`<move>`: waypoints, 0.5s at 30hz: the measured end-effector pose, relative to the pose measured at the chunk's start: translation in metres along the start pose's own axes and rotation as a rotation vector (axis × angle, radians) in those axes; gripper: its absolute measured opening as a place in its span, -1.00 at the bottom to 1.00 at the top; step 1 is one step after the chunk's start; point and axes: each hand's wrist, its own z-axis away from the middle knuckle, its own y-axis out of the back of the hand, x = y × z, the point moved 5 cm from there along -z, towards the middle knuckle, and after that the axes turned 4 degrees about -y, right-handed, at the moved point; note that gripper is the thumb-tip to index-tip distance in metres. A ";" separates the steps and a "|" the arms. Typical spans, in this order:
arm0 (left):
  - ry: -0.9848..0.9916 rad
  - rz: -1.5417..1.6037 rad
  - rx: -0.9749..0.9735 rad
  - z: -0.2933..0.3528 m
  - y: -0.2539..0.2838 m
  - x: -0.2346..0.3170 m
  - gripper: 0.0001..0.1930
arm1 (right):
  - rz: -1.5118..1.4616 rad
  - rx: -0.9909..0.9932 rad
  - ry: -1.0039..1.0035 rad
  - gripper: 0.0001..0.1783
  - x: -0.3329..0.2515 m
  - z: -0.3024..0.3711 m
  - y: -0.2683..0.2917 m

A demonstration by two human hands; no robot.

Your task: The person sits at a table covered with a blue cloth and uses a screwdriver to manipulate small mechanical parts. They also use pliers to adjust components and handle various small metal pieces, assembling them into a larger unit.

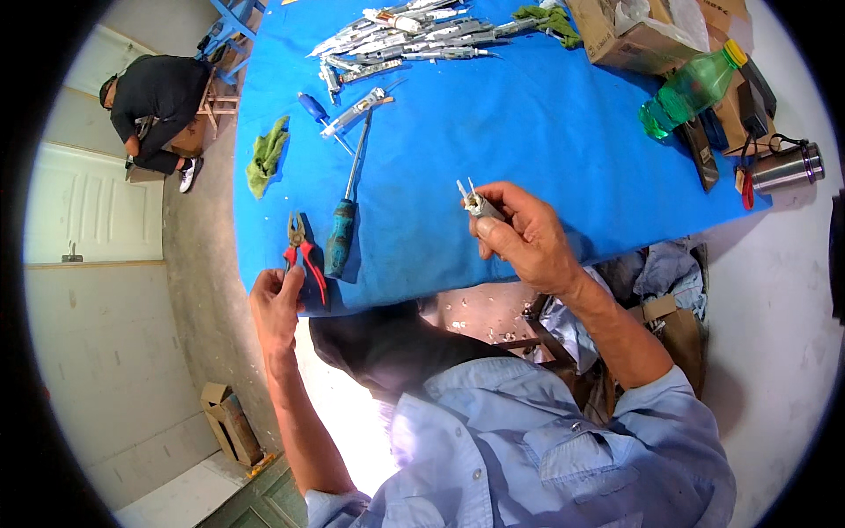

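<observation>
My right hand (528, 238) pinches a small grey-white part (481, 204), with two thin prongs sticking up, above the table's near side. At the table's near left edge, my left hand (276, 304) has its thumb and fingers closed on one red handle of the pliers (308, 260). The pliers' jaws point away from me, and the handles are spread. Just right of them lies a long screwdriver (341, 239) with a teal and black handle. Farther off are a clear-handled device (354, 113) with a thin tip and a blue-handled screwdriver (312, 107).
A heap of similar slim devices (414, 40) covers the blue table's (422, 158) far side. A green cloth (267, 157) lies left. A cardboard box (629, 40), green bottle (691, 95) and steel flask (788, 167) stand right. Another person (163, 101) sits far left.
</observation>
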 end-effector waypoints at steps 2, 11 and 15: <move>0.000 0.150 -0.042 0.021 -0.003 0.006 -0.73 | 0.003 -0.011 0.011 -0.69 0.004 0.002 0.001; -0.169 0.745 -0.055 0.121 0.026 0.050 -0.53 | -0.038 -0.076 -0.034 -0.68 0.006 0.012 -0.014; 0.133 0.992 -0.219 0.149 -0.040 0.045 -0.34 | -0.037 -0.090 0.004 -0.70 0.011 0.018 -0.038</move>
